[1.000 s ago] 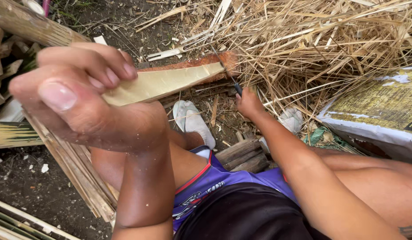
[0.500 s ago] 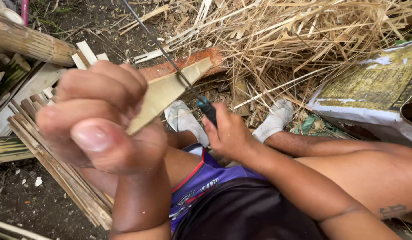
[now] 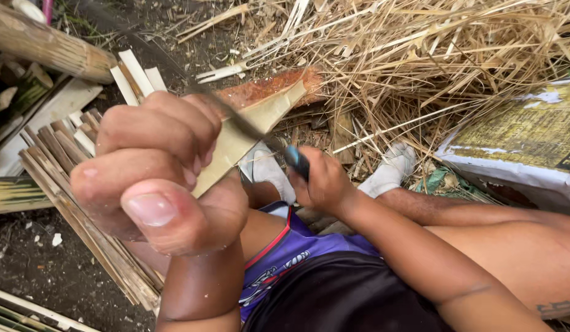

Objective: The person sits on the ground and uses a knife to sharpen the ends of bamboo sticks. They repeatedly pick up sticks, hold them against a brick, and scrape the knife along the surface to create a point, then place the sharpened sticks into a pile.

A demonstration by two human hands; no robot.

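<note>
While the person sits on the ground, the left hand (image 3: 159, 178) is clenched around a pale bamboo strip (image 3: 248, 132), thumb pressed over the curled fingers, holding it up close to the camera. The right hand (image 3: 322, 181) is wrapped tight around the blue handle of a knife (image 3: 296, 160), whose thin dark blade lies across the strip. A bundle of split slats (image 3: 69, 184) lies on the ground at the left edge; dry straw (image 3: 432, 55) fills the upper right.

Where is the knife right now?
In the head view, the knife is in the middle, held by the right hand, its blade across the bamboo strip in the left hand.
</note>
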